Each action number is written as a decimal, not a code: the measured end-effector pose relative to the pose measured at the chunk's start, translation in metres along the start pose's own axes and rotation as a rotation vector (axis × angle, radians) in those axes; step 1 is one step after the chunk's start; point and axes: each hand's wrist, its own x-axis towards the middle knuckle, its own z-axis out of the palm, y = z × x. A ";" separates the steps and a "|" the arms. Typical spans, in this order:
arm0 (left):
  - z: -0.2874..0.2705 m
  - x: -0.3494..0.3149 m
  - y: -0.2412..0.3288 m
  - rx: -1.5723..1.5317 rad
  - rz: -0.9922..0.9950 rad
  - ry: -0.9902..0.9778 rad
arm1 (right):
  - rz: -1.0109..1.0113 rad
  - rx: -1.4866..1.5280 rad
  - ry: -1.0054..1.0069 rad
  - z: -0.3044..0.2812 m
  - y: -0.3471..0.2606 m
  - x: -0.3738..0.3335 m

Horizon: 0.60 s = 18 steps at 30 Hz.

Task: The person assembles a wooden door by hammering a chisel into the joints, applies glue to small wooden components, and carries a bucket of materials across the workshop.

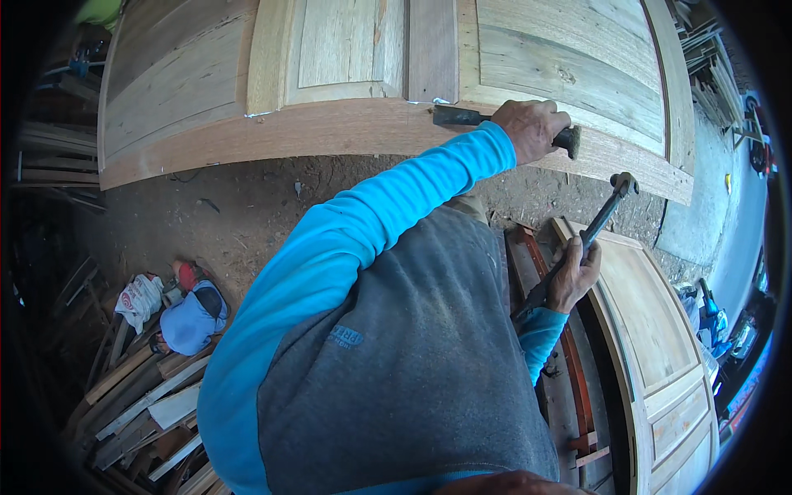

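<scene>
Where the view begins at its left edge, I see a heap of timber offcuts [140,404] on the dirt floor [247,206], with a white sack [139,299] and a blue cloth bundle [191,320] lying on top of it. Above them, across the top of the picture, a large wooden panelled door [346,82] lies flat, and its reddish bottom rail [330,132] runs along the near edge.

Moving toward the middle, a long blue sleeve [346,239] stretches up from the lower edge over a grey vest [412,363]. It ends at my left hand [532,128], which is clenched around a chisel [495,124]. The chisel lies across the rail, its dark blade [458,115] pointing left toward the joint under the middle upright, and its dark butt end [569,142] sticks out to the right of the fist.

Further right and lower, my right hand [575,276] grips the handle of a hammer [590,235]. The hammer slants up to the right, and its metal head [624,183] hangs in the air just below and right of the chisel's butt, not touching it.

Beyond that, a second panelled door [660,346] lies on the ground beside a reddish frame [569,363], and some tools [711,318] sit at the far right rim.
</scene>
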 end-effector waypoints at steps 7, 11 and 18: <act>0.027 -0.004 -0.011 0.087 0.028 -0.077 | -0.266 -0.557 -0.157 0.041 0.008 -0.006; 0.025 -0.004 -0.007 0.111 0.008 -0.085 | -0.075 -0.144 0.003 0.039 -0.002 0.005; 0.029 -0.004 -0.010 0.100 0.008 -0.075 | -0.250 -0.559 -0.159 0.037 0.018 0.005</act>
